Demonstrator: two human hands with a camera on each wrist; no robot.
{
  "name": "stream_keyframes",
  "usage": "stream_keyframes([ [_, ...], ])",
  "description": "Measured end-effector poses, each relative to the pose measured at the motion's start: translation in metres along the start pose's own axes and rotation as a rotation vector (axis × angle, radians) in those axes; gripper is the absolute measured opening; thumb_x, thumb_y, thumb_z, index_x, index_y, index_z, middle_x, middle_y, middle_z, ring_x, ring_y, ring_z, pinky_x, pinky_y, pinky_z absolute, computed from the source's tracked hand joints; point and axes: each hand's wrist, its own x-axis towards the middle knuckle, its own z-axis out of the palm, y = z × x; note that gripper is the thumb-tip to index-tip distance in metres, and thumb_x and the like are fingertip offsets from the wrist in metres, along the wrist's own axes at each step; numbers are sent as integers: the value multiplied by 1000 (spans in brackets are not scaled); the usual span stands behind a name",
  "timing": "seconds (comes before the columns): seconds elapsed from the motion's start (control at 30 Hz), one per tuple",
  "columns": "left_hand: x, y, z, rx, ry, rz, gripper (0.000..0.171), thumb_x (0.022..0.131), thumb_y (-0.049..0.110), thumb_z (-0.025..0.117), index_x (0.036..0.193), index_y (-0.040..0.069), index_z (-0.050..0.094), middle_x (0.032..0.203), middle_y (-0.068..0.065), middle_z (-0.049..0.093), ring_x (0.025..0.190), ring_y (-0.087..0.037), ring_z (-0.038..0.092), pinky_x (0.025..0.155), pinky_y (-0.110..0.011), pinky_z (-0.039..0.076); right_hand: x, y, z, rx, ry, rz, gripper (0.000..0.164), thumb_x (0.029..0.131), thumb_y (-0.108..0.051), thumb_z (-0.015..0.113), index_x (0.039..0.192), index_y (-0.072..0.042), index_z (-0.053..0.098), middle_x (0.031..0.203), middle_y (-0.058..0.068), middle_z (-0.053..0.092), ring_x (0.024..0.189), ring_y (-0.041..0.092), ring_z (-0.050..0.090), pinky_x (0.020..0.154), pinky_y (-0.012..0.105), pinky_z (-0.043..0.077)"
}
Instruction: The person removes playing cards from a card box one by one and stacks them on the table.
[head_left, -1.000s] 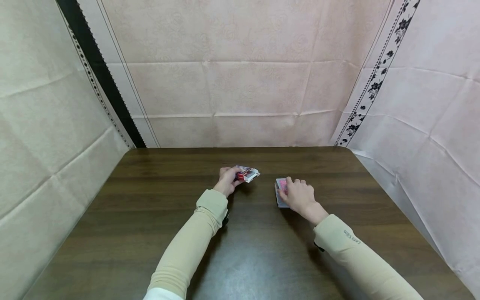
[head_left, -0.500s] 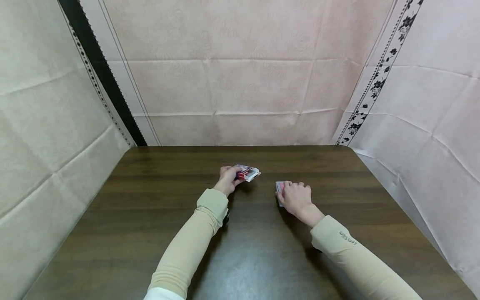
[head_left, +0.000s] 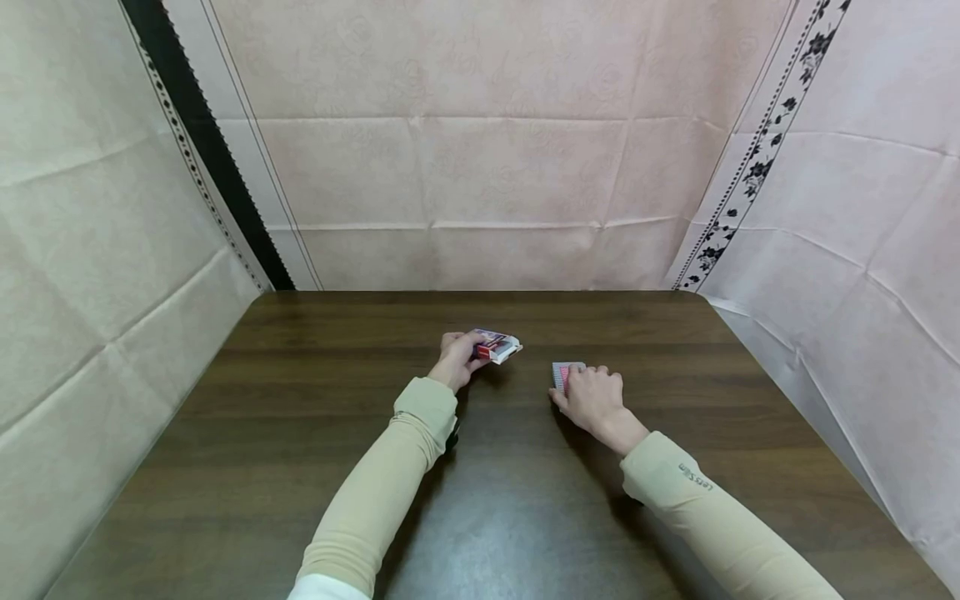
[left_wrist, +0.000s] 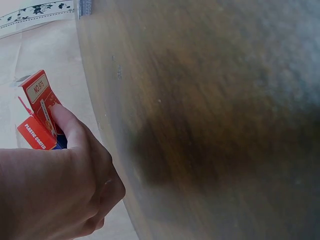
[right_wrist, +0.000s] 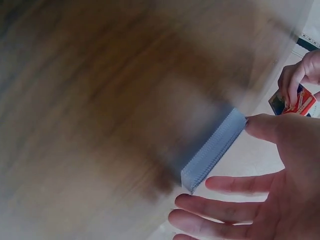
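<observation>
My left hand (head_left: pixel 454 360) holds a red and blue playing-card box (head_left: pixel 497 347) above the far middle of the table. The box's white end flap points right, and the left wrist view shows the thumb against the red card box (left_wrist: pixel 39 107). To the right, my right hand (head_left: pixel 594 397) reaches over a deck of playing cards (head_left: pixel 562 373) with a pink-patterned back. In the right wrist view the deck's layered edge (right_wrist: pixel 214 150) lies between the thumb, which touches one corner, and the fingertips at the other end. My right hand hides part of the deck.
Both hands are over a dark brown wooden table (head_left: pixel 315 467). Its far edge meets a pale cloth backdrop (head_left: pixel 480 183). More pale cloth hangs on the left and right sides.
My right hand has shifted slightly left over the deck, with its thumb now lower at the deck's near left side. My left hand and the card box have stayed nearly still.
</observation>
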Motion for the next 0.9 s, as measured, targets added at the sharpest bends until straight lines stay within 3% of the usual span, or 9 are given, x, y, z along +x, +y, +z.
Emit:
stream_keyframes([
  [0.1, -1, 1, 1, -3, -5, -3, 48, 91, -1, 58, 129, 6, 29, 134, -27, 46, 109, -30, 58, 100, -42, 51, 1, 0, -4, 27, 6, 4, 59, 88, -57, 57, 106, 0, 59, 90, 22, 66, 85, 39, 59, 71, 54, 49],
  [0.17, -2, 0, 2, -1, -4, 0, 47, 91, 0, 58, 128, 7, 30, 134, -28, 46, 108, -31, 58, 100, -43, 51, 4, -2, -9, 91, 16, -27, 62, 90, -57, 54, 117, -1, 56, 104, 22, 65, 97, 40, 57, 80, 56, 48],
  [0.33, -2, -3, 4, 4, -1, 8, 44, 90, 0, 59, 124, 7, 32, 133, -27, 47, 105, -29, 59, 99, -43, 51, 15, -13, -22, 355, -6, -218, 65, 94, -54, 51, 142, -10, 44, 139, 23, 48, 125, 42, 46, 98, 61, 43],
  [0.43, -3, -5, 7, 13, -21, 3, 44, 90, 1, 59, 124, 7, 33, 132, -26, 48, 104, -28, 59, 100, -42, 51, 22, -22, -24, 430, -59, -293, 65, 95, -55, 50, 146, -15, 41, 144, 23, 43, 129, 42, 44, 100, 62, 42],
  [0.73, -9, -5, 20, 91, -94, 11, 47, 90, 5, 62, 130, 7, 36, 136, -22, 47, 109, -27, 58, 92, -36, 56, 36, -33, -15, 478, -165, -281, 72, 94, -62, 45, 148, -14, 38, 151, 27, 30, 135, 43, 36, 104, 60, 41],
  [0.9, -8, -4, 19, 75, -63, 23, 45, 89, 1, 61, 126, 5, 36, 134, -23, 47, 109, -28, 58, 95, -40, 54, 35, -33, -16, 505, -101, -272, 65, 93, -58, 51, 142, -15, 47, 149, 24, 34, 134, 41, 41, 103, 57, 44],
])
